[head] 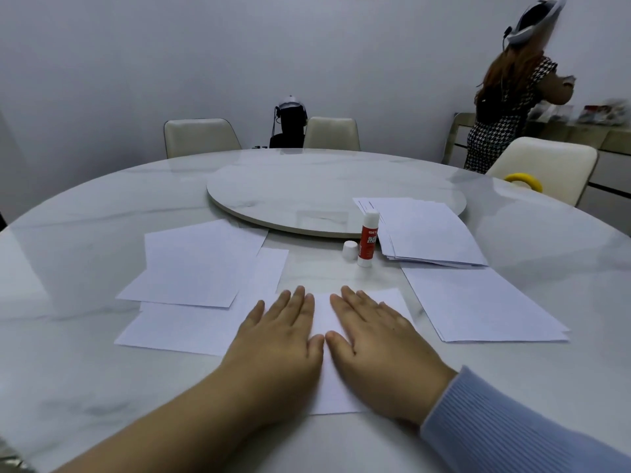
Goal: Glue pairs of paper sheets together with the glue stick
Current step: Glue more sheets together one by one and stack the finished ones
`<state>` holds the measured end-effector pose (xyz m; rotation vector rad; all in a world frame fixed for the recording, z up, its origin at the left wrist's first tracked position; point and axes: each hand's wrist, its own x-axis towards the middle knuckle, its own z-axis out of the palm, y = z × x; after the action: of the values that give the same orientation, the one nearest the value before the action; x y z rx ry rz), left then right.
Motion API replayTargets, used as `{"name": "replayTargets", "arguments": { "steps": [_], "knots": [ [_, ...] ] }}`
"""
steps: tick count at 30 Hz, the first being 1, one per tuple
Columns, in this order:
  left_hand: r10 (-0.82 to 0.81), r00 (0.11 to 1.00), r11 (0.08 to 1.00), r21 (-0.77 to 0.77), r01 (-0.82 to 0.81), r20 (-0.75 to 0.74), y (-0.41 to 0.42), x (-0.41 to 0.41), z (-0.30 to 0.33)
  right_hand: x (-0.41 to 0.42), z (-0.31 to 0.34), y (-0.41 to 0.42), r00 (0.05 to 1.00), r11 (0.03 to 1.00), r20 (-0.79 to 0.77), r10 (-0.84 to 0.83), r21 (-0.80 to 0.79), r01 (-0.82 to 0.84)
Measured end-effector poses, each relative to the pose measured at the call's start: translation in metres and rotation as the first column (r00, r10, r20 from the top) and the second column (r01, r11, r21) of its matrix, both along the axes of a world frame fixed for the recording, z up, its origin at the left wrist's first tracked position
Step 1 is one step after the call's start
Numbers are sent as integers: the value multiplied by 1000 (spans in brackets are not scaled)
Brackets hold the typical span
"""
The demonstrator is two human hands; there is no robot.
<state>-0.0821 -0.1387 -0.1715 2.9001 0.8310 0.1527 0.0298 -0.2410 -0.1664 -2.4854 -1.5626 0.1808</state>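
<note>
Both hands, left hand (280, 332) and right hand (379, 339), fingers flat, hide most of the paper sheet (322, 315).

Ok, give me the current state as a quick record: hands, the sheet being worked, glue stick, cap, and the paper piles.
left hand: flat, pressing the sheet
right hand: flat, pressing the same sheet
pressed sheet: on table, directly in front
glue stick: upright, uncapped, beyond the hands
cap: on table, just left of the stick
stack: right of the stick
loose sheets: overlapping, on the left
right sheets: beside right hand
</note>
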Motion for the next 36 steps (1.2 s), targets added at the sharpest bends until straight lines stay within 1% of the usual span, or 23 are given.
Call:
{"name": "replayTargets", "arguments": {
  "steps": [3, 7, 9, 11, 15, 21, 24, 28, 30, 31, 32, 33, 35, 36],
  "knots": [
    [-7, 1000, 1000, 22, 8, -13, 0, -3, 1, 2, -1, -1, 1000, 1000, 0, -14, -3, 14],
    [-1, 999, 1000, 0, 1, -33, 1, -5, 3, 4, 1, -2, 999, 998, -3, -49, -31, 48],
    [4, 1000, 1000, 9, -4, -15, 1, -5, 3, 5, 1, -3, 997, 997, -9, -72, -33, 72],
    [22, 1000, 1000, 7, -22, 1, 2, -6, 2, 6, 0, -5, 993, 993, -13, -113, -41, 113],
    [43, 999, 999, -11, -43, 0, 1, -11, 2, 9, 1, -9, 991, 990, -38, -130, -63, 127],
    [101, 995, 994, -27, -101, -10, 0, -17, 2, 6, 0, -13, 979, 977, -8, -205, -54, 204],
    [133, 991, 991, -27, -134, -16, 1, -20, 2, 8, 2, -17, 972, 972, 24, -233, -18, 234],
    [168, 986, 985, -41, -167, 9, -1, -21, 2, 5, 13, -19, 965, 966, 84, -249, 94, 241],
    [179, 983, 983, -48, -177, 38, -1, -21, 2, 5, 22, -19, 959, 957, 86, -270, 133, 257],
    [183, 982, 982, -56, -181, 51, -1, -21, 2, 8, 26, -20, 957, 950, 45, -288, 140, 279],
    [188, 980, 981, -65, -184, 64, -1, -22, 2, 10, 31, -22, 949, 938, -44, -312, 145, 315],
    [189, 979, 980, -76, -183, 77, 0, -22, 2, 13, 35, -25, 932, 923, -166, -323, 161, 349],
    [185, 978, 980, -92, -176, 94, 0, -22, 0, 17, 41, -35, 869, 894, -408, -281, 218, 392],
    [184, 975, 979, -112, -171, 121, 0, -21, 0, 19, 43, -40, 850, 891, -471, -233, 246, 381]
  ]
}}
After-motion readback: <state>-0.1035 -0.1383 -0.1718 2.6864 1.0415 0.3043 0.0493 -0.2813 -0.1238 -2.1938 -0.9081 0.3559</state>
